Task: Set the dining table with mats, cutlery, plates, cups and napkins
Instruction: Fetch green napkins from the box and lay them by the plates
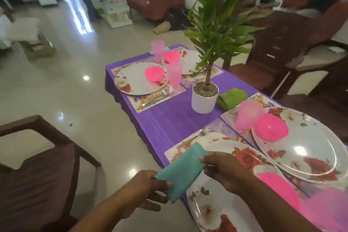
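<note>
A folded teal napkin [181,170] hangs over the table's near left edge, by the nearest floral plate [216,205]. My left hand [148,188] pinches its lower end and my right hand [224,169] pinches its upper right side. A fork [195,136] lies on the floral mat [175,153] just beyond. A folded green napkin [232,98] rests beside the plant pot. Each of the other three settings has a floral plate [310,149] with a pink bowl [270,127] on it and a pink cup [247,115] beside it.
A white pot with a tall green plant [204,98] stands mid-table on the purple cloth [169,118]. Wooden chairs stand at the near left [39,171] and far right [273,51]. A person sits at the back right.
</note>
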